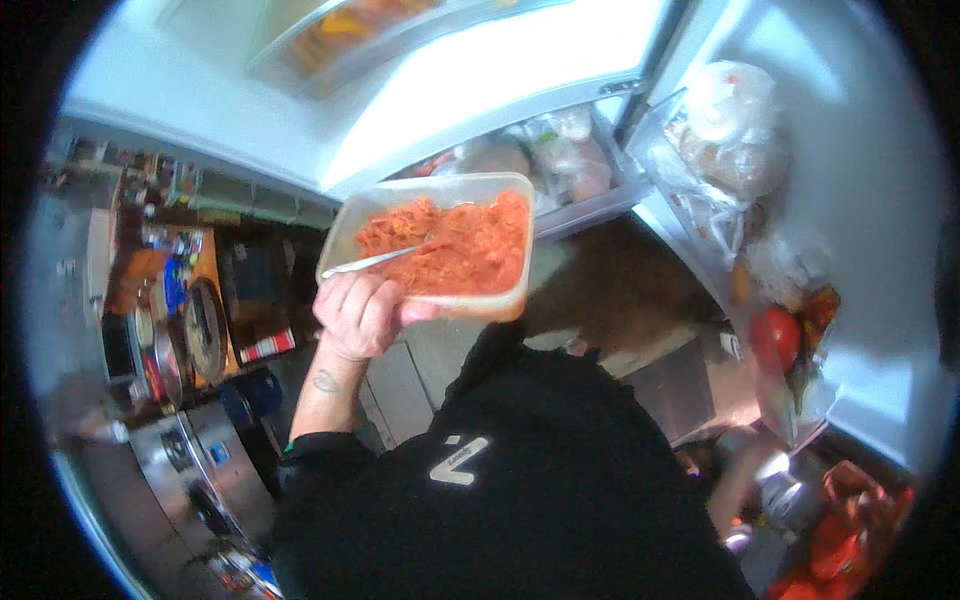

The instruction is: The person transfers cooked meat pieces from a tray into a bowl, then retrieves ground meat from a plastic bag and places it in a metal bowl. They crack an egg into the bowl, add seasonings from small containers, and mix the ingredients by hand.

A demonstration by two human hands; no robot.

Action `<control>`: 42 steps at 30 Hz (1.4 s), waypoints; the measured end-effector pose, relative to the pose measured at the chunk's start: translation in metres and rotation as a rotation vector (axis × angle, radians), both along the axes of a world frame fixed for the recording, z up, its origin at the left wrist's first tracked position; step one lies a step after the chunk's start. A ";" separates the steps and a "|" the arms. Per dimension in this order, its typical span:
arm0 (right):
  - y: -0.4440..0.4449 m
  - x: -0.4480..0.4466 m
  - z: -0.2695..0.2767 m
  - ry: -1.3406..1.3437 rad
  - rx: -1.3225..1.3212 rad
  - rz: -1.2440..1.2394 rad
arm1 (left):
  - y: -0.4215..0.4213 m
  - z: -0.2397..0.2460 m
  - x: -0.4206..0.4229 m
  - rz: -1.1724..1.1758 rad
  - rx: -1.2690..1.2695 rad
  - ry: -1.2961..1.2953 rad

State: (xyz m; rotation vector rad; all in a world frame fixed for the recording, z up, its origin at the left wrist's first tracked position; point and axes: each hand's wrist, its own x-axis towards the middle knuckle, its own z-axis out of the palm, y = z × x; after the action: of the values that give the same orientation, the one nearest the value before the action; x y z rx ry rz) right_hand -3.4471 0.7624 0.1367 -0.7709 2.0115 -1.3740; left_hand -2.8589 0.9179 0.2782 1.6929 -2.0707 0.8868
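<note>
My left hand (361,315) grips the near left edge of a translucent plastic container (529,247). Reddish-orange, chunky food (472,240) lies inside, with a metal utensil handle (371,260) resting across it and over the rim beside my fingers. What seems to be my right hand or forearm (735,487) is a blurred, skin-toned shape at the lower right, near the end of the refrigerator door shelf. Its fingers cannot be made out.
An open refrigerator stands ahead, with a drawer (585,214) of bagged food under a white shelf. Its door (862,225) on the right carries bags and a red round item (776,337). At left are a counter with pans (204,330) and a metallic appliance (202,465).
</note>
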 end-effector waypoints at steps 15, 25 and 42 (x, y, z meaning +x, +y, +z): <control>0.001 0.451 -0.093 -0.095 0.065 0.969 | 0.121 0.075 -0.030 0.330 0.113 -0.118; -0.053 0.536 -0.087 -0.122 -0.038 0.940 | 0.135 0.041 0.013 0.353 0.089 -0.056; -0.014 0.147 -0.177 -0.381 0.613 0.625 | 0.140 0.046 0.032 0.255 0.005 -0.063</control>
State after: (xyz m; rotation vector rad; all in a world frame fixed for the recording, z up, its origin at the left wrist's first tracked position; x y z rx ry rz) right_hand -3.2998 0.7482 -0.0402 -0.6933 1.5572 -0.4595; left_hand -2.8267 1.0577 0.3245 1.9874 -1.9246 1.0231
